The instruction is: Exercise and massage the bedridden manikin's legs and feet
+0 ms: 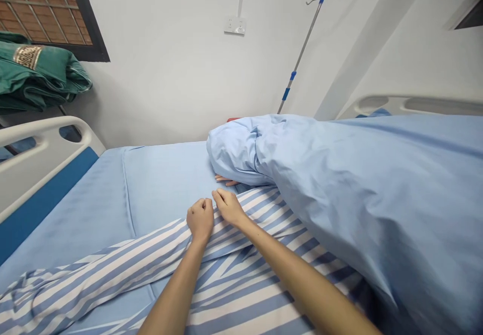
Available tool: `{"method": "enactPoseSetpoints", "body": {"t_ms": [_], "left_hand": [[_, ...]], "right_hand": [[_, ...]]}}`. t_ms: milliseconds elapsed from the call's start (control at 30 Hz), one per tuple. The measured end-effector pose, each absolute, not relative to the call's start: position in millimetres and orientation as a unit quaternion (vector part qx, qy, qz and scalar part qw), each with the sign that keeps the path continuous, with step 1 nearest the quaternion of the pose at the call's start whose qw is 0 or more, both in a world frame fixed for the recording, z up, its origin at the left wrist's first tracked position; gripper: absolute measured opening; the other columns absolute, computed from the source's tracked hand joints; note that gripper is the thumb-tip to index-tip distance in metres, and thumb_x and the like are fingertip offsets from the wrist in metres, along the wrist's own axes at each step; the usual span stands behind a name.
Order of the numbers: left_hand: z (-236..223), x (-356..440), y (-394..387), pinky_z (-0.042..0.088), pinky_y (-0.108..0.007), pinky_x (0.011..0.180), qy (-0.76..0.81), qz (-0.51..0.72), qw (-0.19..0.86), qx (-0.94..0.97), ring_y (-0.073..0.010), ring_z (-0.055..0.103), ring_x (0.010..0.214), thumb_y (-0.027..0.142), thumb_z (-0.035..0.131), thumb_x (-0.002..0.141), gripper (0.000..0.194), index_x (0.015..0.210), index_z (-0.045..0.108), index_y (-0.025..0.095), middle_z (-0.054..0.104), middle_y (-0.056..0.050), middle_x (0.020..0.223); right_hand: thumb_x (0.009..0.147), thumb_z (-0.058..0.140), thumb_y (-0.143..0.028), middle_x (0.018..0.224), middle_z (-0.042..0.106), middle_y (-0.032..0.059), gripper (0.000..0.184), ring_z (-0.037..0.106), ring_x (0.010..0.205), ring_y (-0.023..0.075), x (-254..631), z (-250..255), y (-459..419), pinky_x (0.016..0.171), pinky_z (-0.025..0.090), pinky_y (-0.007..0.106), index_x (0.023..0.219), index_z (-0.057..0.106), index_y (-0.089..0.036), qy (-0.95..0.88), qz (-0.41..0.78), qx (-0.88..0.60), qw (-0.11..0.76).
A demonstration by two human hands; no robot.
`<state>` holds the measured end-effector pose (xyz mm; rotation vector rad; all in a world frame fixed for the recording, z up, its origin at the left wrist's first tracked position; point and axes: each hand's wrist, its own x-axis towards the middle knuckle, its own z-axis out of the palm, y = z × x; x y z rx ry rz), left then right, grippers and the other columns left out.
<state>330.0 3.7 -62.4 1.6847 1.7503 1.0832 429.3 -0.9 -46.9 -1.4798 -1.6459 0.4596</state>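
A blue-and-white striped pajama top (241, 300) is spread over the bed, one long sleeve-like part (109, 262) stretching to the left. My left hand (200, 219) is closed in a fist on the upper edge of the striped cloth. Close beside it, my right hand (228, 207) also pinches that edge, its fingers curled. Just beyond my right hand, a few fingertips (225, 179) of another hand stick out from under a light blue quilt (339, 174). Whatever else lies beneath the quilt is hidden.
The bed has a light blue sheet (166, 169) and a cream and blue end board (45, 169) at left. Another cream board (426, 104) stands at right. An IV pole (302, 53) rises behind the bed. Folded green cloth (41, 76) lies under the window.
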Motion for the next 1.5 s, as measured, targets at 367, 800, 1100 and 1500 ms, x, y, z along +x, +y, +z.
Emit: {"method": "enactPoseSetpoints", "body": {"t_ms": [367,800,1100,1500], "left_hand": [[-43,360,16,0.021,-0.023,0.048,0.559,0.459,0.356,0.592,-0.0081,0.028,0.047,0.029,0.039,0.073,0.030,0.045,0.030,0.019,0.025,0.005,0.045],[-44,383,23,0.020,-0.022,0.046,0.534,0.476,0.395,0.576,-0.0070,0.024,0.047,0.031,0.042,0.070,0.030,0.046,0.030,0.019,0.022,0.006,0.046],[-53,426,26,0.024,-0.021,0.048,0.555,0.442,0.389,0.588,-0.0092,0.035,0.050,0.032,0.040,0.072,0.029,0.046,0.044,0.019,0.042,0.003,0.047],[-53,422,20,0.022,-0.023,0.050,0.522,0.429,0.389,0.626,-0.0081,0.030,0.049,0.028,0.040,0.073,0.030,0.045,0.033,0.019,0.028,0.005,0.045]], "right_hand": [[0.087,0.032,-0.039,0.050,0.035,-0.0053,0.035,0.034,0.048,0.0097,440,-58,4,0.050,0.027,0.022,0.057,0.033,-0.020,-0.559,0.269,-0.562,0.547],[0.085,0.035,-0.040,0.049,0.035,-0.0048,0.036,0.033,0.048,0.0095,471,-54,8,0.048,0.023,0.022,0.056,0.034,-0.020,-0.545,0.207,-0.613,0.534],[0.083,0.036,-0.038,0.046,0.034,-0.0061,0.031,0.032,0.043,0.0097,492,-36,8,0.046,0.027,0.022,0.058,0.036,-0.021,-0.466,0.271,-0.602,0.589],[0.087,0.030,-0.041,0.055,0.049,-0.0001,0.037,0.038,0.053,0.0124,531,-63,21,0.052,0.025,0.024,0.060,0.041,-0.019,-0.512,0.061,-0.705,0.486]]}}
